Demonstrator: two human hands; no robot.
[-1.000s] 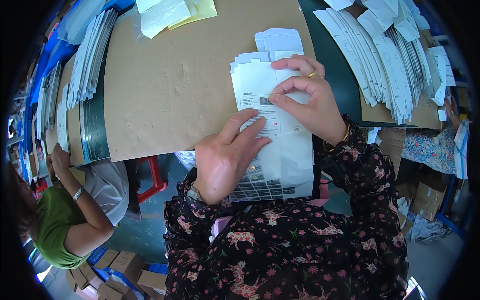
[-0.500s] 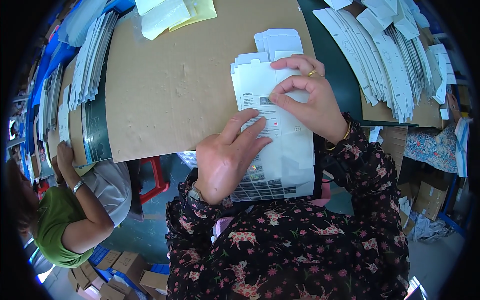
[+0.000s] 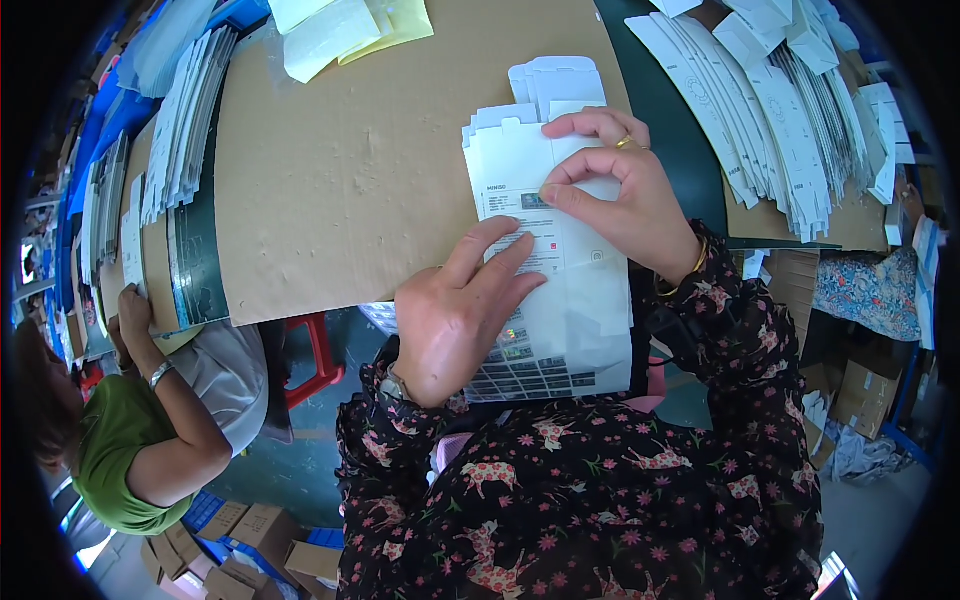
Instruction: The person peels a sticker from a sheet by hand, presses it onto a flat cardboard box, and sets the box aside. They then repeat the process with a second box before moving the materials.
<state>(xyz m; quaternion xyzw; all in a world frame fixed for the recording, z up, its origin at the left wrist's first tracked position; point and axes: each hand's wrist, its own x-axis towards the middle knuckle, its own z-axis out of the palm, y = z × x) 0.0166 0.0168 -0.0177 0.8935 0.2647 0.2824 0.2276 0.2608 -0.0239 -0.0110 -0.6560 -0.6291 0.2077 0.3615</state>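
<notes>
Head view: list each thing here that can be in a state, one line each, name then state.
Left hand: open, fingers spread over carton.
Right hand: thumb and forefinger together beside label.
Front white carton: flat, unfolded into no box.
Small dark label: on carton, partly covered.
Left carton stack: flat, fanned.
Yellow papers: loose, overlapping.

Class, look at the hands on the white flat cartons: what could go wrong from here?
The small dark label beside the right hand's fingers might get nudged crooked.
The white flat cartons overlap unevenly, so they may slide if the left hand shifts.
The sheet of dark labels reaches past the cardboard's near edge and could slip.
</notes>
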